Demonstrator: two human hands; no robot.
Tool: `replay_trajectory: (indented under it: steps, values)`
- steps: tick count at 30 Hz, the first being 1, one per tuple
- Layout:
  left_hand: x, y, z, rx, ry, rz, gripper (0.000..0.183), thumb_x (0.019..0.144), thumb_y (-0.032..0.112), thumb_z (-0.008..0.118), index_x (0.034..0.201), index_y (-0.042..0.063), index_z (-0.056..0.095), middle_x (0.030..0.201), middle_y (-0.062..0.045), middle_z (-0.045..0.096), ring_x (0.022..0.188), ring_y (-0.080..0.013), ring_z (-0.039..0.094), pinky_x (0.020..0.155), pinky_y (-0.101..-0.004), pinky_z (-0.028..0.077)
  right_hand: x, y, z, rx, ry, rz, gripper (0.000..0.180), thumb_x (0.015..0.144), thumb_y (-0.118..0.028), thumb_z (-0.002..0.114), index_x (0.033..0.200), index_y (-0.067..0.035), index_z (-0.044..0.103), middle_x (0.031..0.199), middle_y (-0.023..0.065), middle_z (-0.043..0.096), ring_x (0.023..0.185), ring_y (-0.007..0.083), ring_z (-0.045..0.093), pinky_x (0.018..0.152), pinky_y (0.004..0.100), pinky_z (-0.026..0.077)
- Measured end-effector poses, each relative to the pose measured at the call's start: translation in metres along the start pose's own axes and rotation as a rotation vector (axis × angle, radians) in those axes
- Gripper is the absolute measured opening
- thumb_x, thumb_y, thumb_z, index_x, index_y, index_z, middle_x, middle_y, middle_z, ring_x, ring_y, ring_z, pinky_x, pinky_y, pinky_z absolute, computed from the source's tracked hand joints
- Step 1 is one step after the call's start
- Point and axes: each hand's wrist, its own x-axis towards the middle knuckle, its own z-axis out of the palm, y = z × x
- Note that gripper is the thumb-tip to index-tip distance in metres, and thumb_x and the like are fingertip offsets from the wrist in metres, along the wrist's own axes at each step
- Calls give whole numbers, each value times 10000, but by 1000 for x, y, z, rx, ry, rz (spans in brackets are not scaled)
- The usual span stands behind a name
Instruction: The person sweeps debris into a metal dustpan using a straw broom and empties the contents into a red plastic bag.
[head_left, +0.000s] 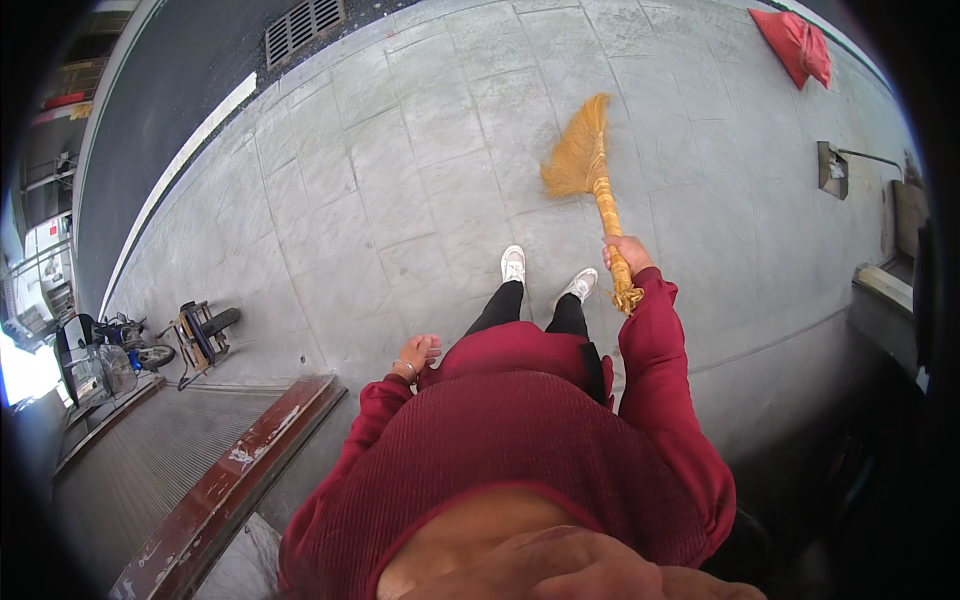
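My right hand (630, 253) grips the wrapped handle of a straw hand broom (606, 206) near its tied end. The broom's fan of yellow-brown bristles (581, 154) points away from me over the grey paving; whether the tips touch the ground I cannot tell. At my left side hangs my left hand (420, 351), with nothing in it, its fingers loosely curled and a bracelet at the wrist. White shoes (513, 262) stand on the pavement (420, 195) between the two hands, the left foot a little ahead of the right.
A red bag (799, 49) lies at the upper right. Below it stands a long-handled dustpan (832, 171) with litter inside. To the left are a hand trolley (202, 334), a parked motorcycle (139, 341) and a roller shutter (187, 427). A drain grate (304, 30) borders the road.
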Motion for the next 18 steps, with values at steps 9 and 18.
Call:
replay_trajectory:
  steps: [9, 18]
  values:
    - [7, 27, 35, 53, -61, -1, 272, 890, 245, 377, 1042, 66, 514, 1000, -70, 569, 848, -178, 569, 670, -292, 455, -54, 72, 36, -172, -152, 5, 174, 700, -71, 585, 783, 27, 467, 551, 79, 495, 416, 173, 487, 352, 297, 415]
    - [-9, 49, 70, 150, 17, 34, 275, 880, 241, 392, 1040, 54, 515, 980, -75, 577, 827, -184, 583, 659, -277, 451, -28, 80, -41, -331, -84, 85, 192, 663, -105, 626, 721, 49, 528, 540, 110, 535, 409, 198, 516, 356, 321, 414]
